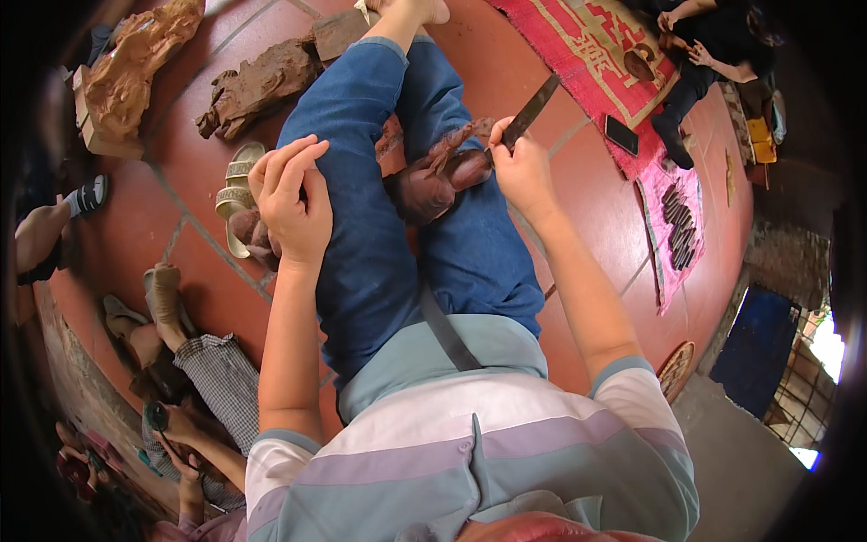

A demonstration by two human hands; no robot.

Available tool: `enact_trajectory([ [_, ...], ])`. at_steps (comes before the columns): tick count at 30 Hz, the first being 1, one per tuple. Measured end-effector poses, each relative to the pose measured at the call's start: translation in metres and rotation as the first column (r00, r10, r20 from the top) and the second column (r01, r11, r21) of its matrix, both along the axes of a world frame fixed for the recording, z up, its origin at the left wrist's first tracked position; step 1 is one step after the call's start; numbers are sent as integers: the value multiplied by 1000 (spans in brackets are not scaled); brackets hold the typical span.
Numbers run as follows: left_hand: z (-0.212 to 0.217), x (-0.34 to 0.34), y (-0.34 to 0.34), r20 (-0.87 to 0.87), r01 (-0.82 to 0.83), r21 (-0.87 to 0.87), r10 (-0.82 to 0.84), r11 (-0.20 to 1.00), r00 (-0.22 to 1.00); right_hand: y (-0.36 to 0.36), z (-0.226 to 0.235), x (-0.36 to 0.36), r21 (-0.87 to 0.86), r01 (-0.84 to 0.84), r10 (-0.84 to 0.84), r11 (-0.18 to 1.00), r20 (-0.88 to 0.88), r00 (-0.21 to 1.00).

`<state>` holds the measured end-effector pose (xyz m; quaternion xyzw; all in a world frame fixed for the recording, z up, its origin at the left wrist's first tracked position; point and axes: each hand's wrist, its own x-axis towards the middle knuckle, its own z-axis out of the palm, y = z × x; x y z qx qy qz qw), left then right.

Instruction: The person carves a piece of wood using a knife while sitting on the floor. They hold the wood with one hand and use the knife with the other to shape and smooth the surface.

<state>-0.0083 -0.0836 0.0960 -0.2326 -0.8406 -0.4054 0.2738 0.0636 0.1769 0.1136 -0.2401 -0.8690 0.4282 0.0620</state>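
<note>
A dark reddish-brown wood carving with rounded forms rests between my thighs, against the blue trousers. My right hand is closed around the lower end of a flat, dark blade-like tool, which points up and to the right. This hand is just right of the carving's rounded end; whether they touch is unclear. My left hand is raised beside my left thigh, holding nothing, with its fingers loosely bent and apart. Partly hidden behind it, small brown rounded pieces lie by a pale sandal.
Rough wood carvings lie on the tiled floor at far left. A patterned red mat with a phone lies at far right, near a seated person. Several thin dark tools lie on pink cloth. Other people sit at left.
</note>
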Motion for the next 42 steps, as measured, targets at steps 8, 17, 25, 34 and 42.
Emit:
enact_trajectory([
  [8, 1, 1, -1, 12, -8, -6, 8, 1000, 1000, -24, -8, 22, 124, -162, 165, 979, -15, 986],
  [17, 2, 2, -1, 14, -14, -16, 14, 1000, 1000, -37, -21, 23, 311, -172, 224, 935, -137, 965],
  [25, 2, 2, 1, 15, -16, -20, 16, 1000, 1000, -45, -13, 12, 372, -179, 213, 911, -51, 976],
  [34, 2, 1, 0, 11, -23, -10, 23, 1000, 1000, -24, -6, 0, 186, -36, 62, 982, -138, 988],
  [42, 2, 2, 0, 22, -19, -11, 19, 1000, 1000, 0, -7, -3, -44, 17, -18, 999, -29, 999],
])
